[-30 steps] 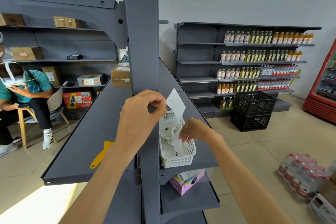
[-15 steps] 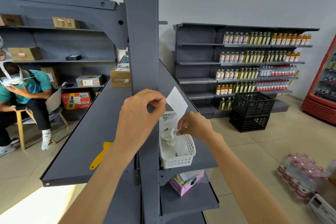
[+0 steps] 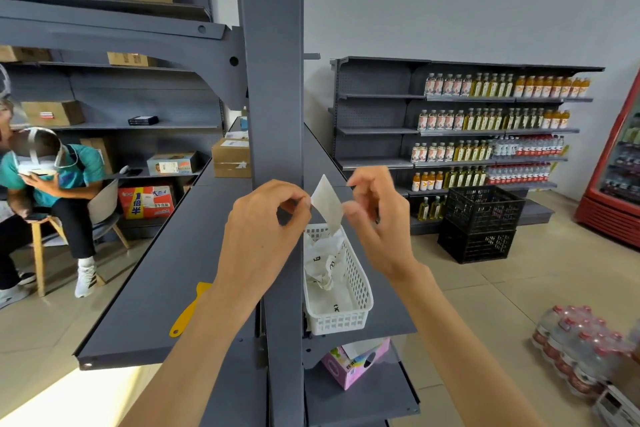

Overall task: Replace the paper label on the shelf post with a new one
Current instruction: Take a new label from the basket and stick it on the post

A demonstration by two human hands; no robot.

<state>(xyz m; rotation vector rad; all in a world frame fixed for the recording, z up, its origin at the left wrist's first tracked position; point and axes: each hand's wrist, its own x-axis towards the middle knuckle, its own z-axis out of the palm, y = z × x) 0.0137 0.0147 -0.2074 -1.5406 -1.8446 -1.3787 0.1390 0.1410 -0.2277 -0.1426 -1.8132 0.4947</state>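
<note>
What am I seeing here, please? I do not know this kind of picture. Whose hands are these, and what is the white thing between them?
There is no machine here. A person wears a wide camera on the head, looking forward and down, so you see the person's own two arms. They stand in a shop, facing a grey shelf post. The left hand pinches a corner of a white paper label beside the post. The right hand is at the label's other edge, fingers loosely open; whether it grips cannot be told. Below, on the shelf right of the post, a white basket holds crumpled papers. On the shelf left of the post lies a yellow scraper.
</note>
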